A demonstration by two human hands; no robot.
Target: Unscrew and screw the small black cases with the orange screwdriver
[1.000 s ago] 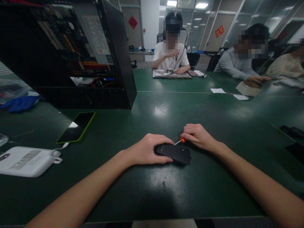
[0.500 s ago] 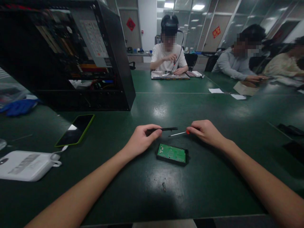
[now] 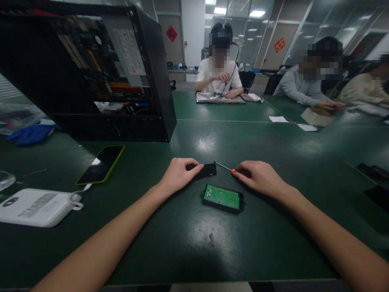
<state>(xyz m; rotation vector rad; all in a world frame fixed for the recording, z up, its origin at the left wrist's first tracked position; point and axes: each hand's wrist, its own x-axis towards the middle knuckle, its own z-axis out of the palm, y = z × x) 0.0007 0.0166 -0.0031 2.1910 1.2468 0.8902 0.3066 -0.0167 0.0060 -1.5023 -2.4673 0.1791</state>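
Observation:
My left hand point(image 3: 181, 173) grips a flat black cover point(image 3: 209, 170) between thumb and fingers, its broad face turned toward me. My right hand point(image 3: 255, 174) is closed on a small screwdriver point(image 3: 224, 166) with an orange-red collar; most of the handle is hidden in the fingers. The screwdriver's tip is at the cover's upper right corner, and I cannot tell whether they touch. Just below both hands, a green circuit board point(image 3: 223, 196) sits in a black plastic case point(image 3: 225, 207) on the table.
At the left stand an open black computer case point(image 3: 164, 81), a phone point(image 3: 101, 164) with a green edge, a white power bank point(image 3: 36, 207) and a blue glove point(image 3: 32, 134). Across the green table point(image 3: 243, 251), several people sit working. White papers point(image 3: 278, 119) and a cardboard box point(image 3: 316, 117) lie at the far right.
My left hand has turned the cover from edge-on to face-on. The screwdriver has swung so its tip points up and left, and my right hand has dropped slightly. The view has shifted a little.

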